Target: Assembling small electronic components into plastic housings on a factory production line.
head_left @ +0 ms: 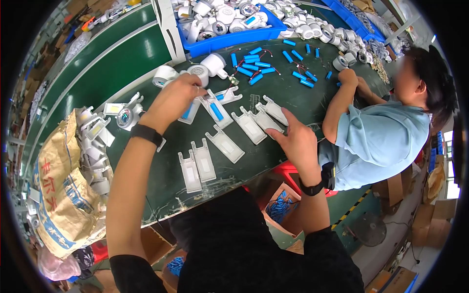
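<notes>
My left hand (178, 97) is closed, fingertips down among the white plastic casings at the table's middle left; its grip is hidden. Below its fingers lies a casing with a blue cylindrical battery (187, 111); beside it another casing (223, 120) also holds a blue battery. My right hand (299, 144) has thumb and index finger apart at the near ends of several white casings (251, 128) side by side, perhaps touching the rightmost casing (274, 111). Nearer me lie a single casing (225, 145) and a pair of casings (196, 166), without batteries.
Wired blue batteries (251, 66) lie farther back on the green table (234, 173). White round-headed units (213, 64) stand behind my left hand; more fill a blue bin (234, 41). A woven sack (68, 195) is left. A co-worker (386, 132) sits right; a battery box (281, 207) is below.
</notes>
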Demonstrator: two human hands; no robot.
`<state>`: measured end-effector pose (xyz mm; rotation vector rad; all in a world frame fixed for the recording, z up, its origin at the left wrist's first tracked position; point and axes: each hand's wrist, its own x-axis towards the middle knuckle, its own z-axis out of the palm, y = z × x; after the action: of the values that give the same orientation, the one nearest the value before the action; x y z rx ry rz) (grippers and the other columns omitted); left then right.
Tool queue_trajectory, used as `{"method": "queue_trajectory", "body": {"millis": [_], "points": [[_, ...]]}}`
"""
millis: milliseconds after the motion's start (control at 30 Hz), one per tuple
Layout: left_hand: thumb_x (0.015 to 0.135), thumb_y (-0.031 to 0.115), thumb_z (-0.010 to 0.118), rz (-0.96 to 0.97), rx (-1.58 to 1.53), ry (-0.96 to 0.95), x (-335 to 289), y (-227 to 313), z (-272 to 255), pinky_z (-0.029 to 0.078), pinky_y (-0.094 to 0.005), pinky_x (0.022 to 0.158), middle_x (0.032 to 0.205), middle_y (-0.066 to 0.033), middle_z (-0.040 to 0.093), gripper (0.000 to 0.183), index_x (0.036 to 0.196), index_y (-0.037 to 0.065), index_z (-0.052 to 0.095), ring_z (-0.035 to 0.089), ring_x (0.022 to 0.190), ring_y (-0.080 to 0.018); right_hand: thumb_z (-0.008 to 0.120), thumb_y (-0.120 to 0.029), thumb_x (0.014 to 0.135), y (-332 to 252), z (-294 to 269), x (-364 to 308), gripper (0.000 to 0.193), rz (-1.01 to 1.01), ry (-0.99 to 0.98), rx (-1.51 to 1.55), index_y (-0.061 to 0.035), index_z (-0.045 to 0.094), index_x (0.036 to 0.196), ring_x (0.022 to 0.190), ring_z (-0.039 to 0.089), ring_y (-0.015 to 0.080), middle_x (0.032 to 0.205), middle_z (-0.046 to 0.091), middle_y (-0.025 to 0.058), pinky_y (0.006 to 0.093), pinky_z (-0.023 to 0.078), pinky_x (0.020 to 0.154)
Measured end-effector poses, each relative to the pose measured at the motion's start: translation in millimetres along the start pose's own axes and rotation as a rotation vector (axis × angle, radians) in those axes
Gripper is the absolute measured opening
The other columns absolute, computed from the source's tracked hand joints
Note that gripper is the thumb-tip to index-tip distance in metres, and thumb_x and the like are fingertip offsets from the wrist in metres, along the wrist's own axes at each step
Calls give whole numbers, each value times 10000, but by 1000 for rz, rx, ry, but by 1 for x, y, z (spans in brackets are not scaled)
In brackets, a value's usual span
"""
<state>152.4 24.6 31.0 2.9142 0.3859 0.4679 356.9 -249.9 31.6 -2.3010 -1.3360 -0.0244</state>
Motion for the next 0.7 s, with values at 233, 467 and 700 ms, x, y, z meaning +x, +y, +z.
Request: {"method": "queue_trajectory", "body": {"millis": [233, 467, 700], "points": [[815, -19, 666, -246, 22, 121, -8, -29, -12, 507, -404, 983, 1149, -151, 665, 245, 1020, 59, 777, 621, 1104, -345, 752, -389, 865, -13, 7, -4, 470, -45, 54, 8, -87, 698, 1221, 625, 651, 331, 667, 635, 146, 421, 494, 581], [823, 134, 766, -308, -200, 165, -94, 65, -47, 400, -464, 1118, 1431, -203, 527, 692, 1451, 59, 486, 482, 1326, -408, 631, -436, 953, 48, 22, 25, 416, 164, 131, -76, -81, 736, 1145, 658, 662, 354, 692, 656, 175, 439, 504, 612], [736, 464, 846, -602, -97, -14, -174, 177, 7, 192, -593, 1197, 1540, -389, 252, 1230, 1499, -191, 137, 256, 1448, -535, 658, -483, 924, 17, 22, 18, 466, 288, 26, 52, -61, 749, 1099, 728, 696, 366, 760, 699, 184, 429, 536, 668]]}}
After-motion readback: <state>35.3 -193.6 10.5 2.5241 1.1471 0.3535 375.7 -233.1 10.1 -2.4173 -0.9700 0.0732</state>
